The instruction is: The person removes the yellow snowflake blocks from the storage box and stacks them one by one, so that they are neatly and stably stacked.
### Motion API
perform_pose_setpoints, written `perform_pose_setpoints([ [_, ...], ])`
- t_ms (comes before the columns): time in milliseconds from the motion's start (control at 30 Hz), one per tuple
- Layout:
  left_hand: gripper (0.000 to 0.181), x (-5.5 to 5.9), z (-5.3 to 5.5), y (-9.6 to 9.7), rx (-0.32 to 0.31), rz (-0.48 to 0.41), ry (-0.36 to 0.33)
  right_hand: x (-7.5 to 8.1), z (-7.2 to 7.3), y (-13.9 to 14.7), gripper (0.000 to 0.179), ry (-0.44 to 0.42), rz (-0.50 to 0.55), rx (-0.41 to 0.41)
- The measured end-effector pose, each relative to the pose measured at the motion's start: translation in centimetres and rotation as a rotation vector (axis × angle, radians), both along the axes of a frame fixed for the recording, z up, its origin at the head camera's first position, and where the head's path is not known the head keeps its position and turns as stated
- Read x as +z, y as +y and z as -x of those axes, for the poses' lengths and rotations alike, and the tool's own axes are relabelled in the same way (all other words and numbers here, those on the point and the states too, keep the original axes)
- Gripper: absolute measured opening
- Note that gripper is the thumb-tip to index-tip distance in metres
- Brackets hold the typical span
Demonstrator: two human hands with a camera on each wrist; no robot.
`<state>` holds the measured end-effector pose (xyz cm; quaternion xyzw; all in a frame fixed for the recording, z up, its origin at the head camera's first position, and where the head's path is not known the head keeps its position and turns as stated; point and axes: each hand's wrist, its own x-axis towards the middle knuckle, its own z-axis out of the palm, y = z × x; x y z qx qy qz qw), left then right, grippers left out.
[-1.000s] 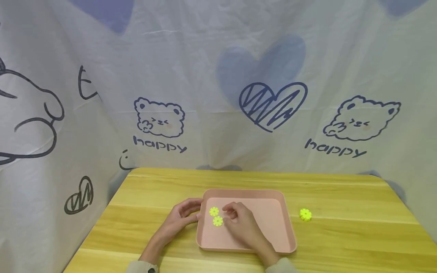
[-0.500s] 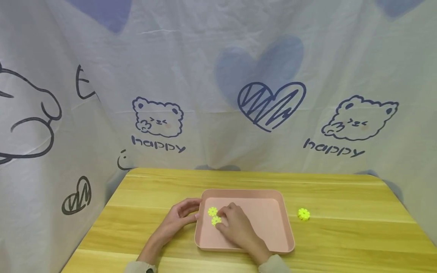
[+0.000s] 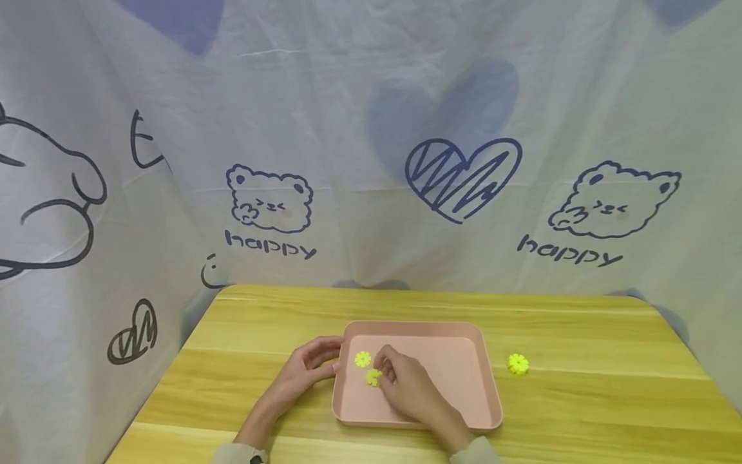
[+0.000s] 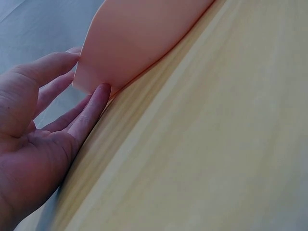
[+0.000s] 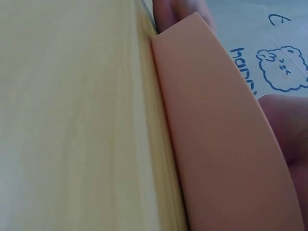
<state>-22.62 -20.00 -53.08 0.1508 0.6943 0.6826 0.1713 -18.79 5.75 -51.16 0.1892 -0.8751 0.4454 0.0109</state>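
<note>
A pink tray (image 3: pixel 464 377) lies on the table, with two yellow snowflake building discs inside near its left side. My right hand (image 3: pixel 411 390) is in the tray, fingers curled, pinching the nearer disc (image 3: pixel 373 378) at its right edge; that disc looks tilted and partly covered by the thumb. The farther disc (image 3: pixel 362 359) lies flat, close by. At the tray's left side my left hand (image 3: pixel 310 367) rests its fingertips and thumb against the outer wall, as the left wrist view shows. In the right wrist view the tray wall (image 5: pixel 216 120) hides most of the right hand.
To the right of the tray, on the wooden table (image 3: pixel 580 399), is a yellow clump of snowflake discs (image 3: pixel 518 364), seemingly stacked. A white printed cloth (image 3: pixel 359 245) hangs behind the table and along its left side.
My right hand moved left onto the nearer disc, then drew slightly back to the right. That disc has shifted a little right and tilted. The left hand has stayed at the tray.
</note>
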Motion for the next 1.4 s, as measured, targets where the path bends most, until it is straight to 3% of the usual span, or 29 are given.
perform_pose_setpoints([
  [300, 0.051, 0.0, 0.0, 0.0, 0.002, 0.008, -0.005, 1.0, -0.9, 1.5, 0.019, -0.163, 0.247, 0.029],
  [567, 0.050, 0.0, -0.1, 0.0, -0.002, 0.009, -0.008, 1.8, -1.5, 3.0, 0.022, -0.138, 0.216, -0.059],
  [900, 0.051, 0.0, 0.0, 0.0, -0.001, 0.001, -0.005, 2.7, -2.1, 4.5, 0.024, -0.112, 0.321, -0.154],
  [1133, 0.051, -0.3, 0.0, -0.1, -0.009, 0.000, 0.003, 2.9, -2.3, 5.4, 0.027, -0.100, 0.336, -0.187],
  [1400, 0.051, -0.1, 0.0, -0.1, -0.008, -0.005, 0.010, 2.8, -2.6, 6.5, 0.029, -0.162, 0.411, -0.184],
])
